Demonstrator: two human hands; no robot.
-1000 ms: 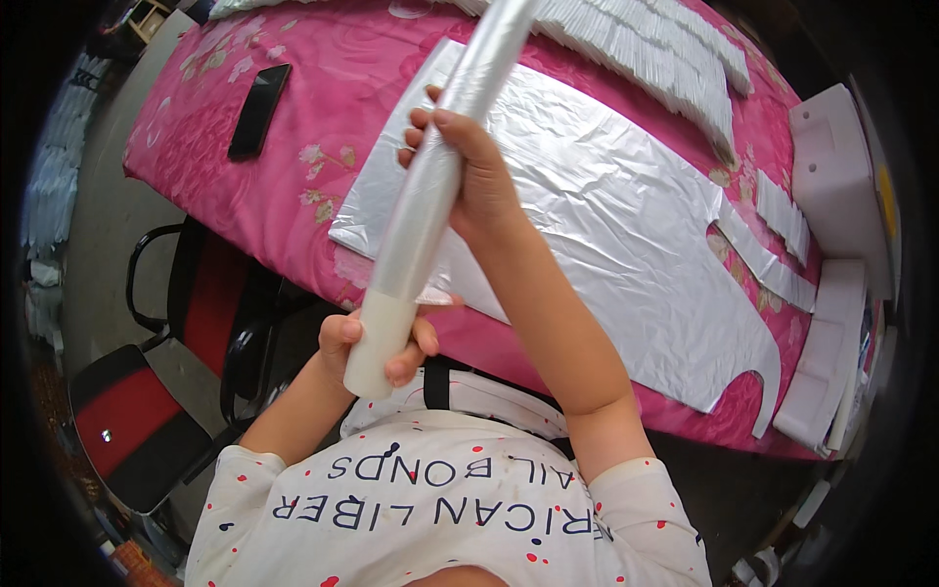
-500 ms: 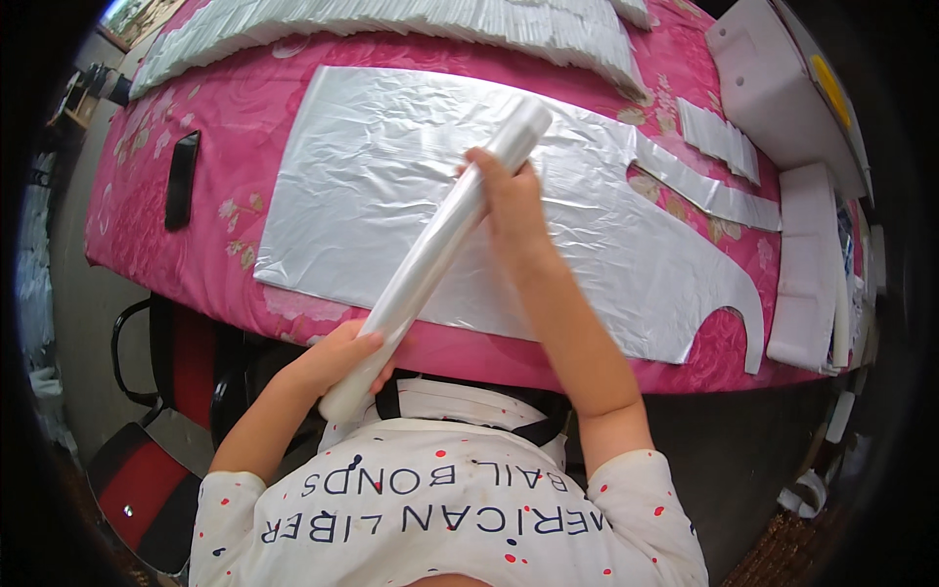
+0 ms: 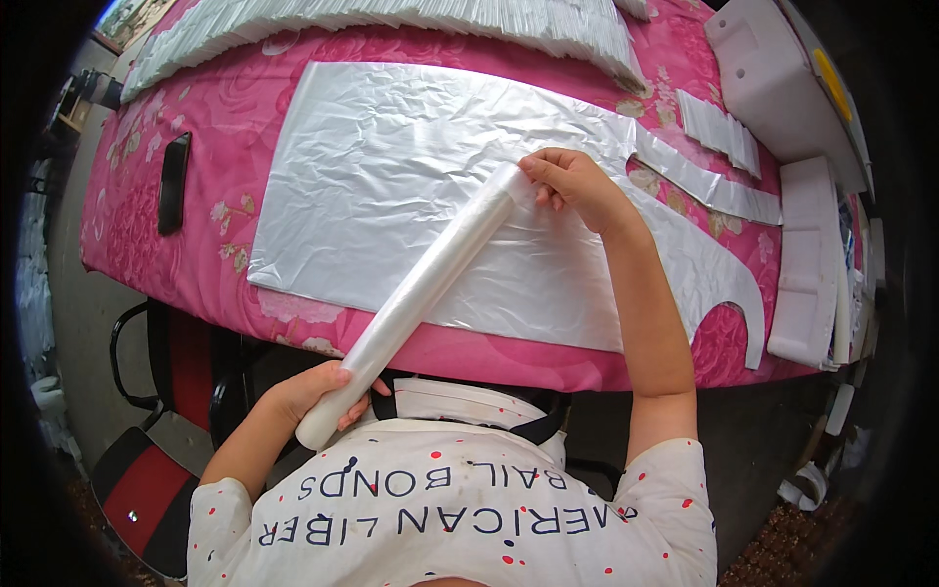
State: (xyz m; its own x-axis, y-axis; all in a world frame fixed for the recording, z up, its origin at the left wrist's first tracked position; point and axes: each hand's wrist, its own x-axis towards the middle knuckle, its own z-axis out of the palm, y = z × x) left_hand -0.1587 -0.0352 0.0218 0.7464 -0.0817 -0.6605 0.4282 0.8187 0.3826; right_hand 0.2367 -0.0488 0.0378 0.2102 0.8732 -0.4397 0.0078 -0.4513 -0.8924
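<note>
A long roll of translucent white plastic film (image 3: 421,289) slants across my front, its lower end near my shirt and its upper end over the table. My left hand (image 3: 328,389) is wrapped round the lower end. With thumb and fingertips, my right hand (image 3: 567,184) pinches the edge at the upper end; its other fingers are curled. Beneath the roll, a wrinkled, silvery plastic apron (image 3: 391,157) lies flat, with curved cut-outs and a narrow strap at its right side.
A pink floral cloth (image 3: 210,259) covers the table. Folded white plastic pieces (image 3: 411,18) line the far edge, and a smaller bundle (image 3: 719,132) lies at right beside white foam boxes (image 3: 807,264). A black phone (image 3: 174,183) lies at left. Red-and-black chairs (image 3: 147,494) stand lower left.
My right hand has slid from round the upper part of the roll to its top end and now pinches there. The roll has shifted slightly down and left with my left hand.
</note>
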